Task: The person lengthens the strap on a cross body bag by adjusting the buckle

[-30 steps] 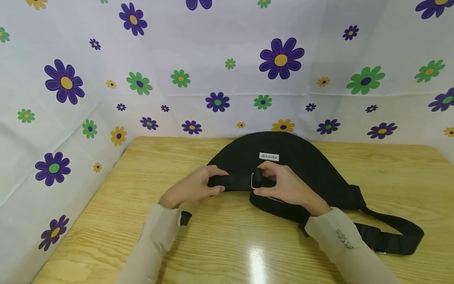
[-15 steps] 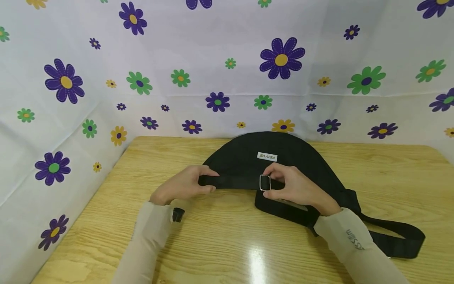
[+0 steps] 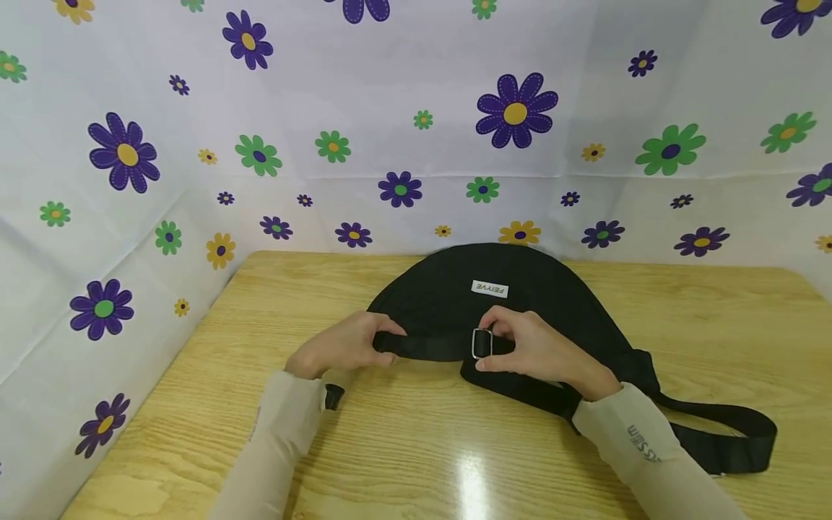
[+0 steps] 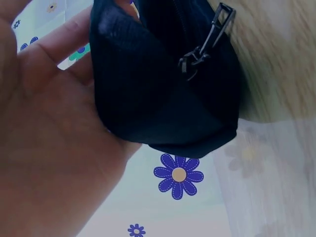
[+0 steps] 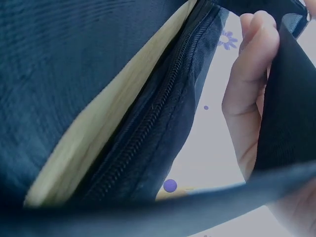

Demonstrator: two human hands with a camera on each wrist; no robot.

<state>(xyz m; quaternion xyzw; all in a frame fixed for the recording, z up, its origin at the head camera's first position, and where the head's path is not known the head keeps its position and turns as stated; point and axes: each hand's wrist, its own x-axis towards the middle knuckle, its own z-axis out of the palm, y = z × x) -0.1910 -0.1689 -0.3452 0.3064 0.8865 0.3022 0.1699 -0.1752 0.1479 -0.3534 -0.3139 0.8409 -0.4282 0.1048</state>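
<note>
A black sling bag point(image 3: 422, 292) with a white label point(image 3: 490, 289) lies near the back of the table, its rounded edge away from me. My left hand point(image 3: 347, 343) pinches the left end of the black strap point(image 3: 429, 348) along the bag's near edge. In my right hand point(image 3: 542, 354), thumb and fingers hold the square metal strap buckle point(image 3: 482, 344). The left wrist view shows a zipper pull point(image 4: 210, 37) on the bag's end, beside my palm. A zipper point(image 5: 143, 131) and a strap loop point(image 5: 291, 108) by the right fingers appear in the right wrist view.
The long strap point(image 3: 747, 433) loops out on the wooden table point(image 3: 403, 448) at the right, passing under my right forearm. A small black piece point(image 3: 334, 396) shows at my left cuff. White flowered cloth point(image 3: 292, 87) hangs behind and at the left.
The buckle has turned from edge-on to facing me and shifted slightly right with my right hand. My left hand has moved a little left, and the strap between the hands bows downward.
</note>
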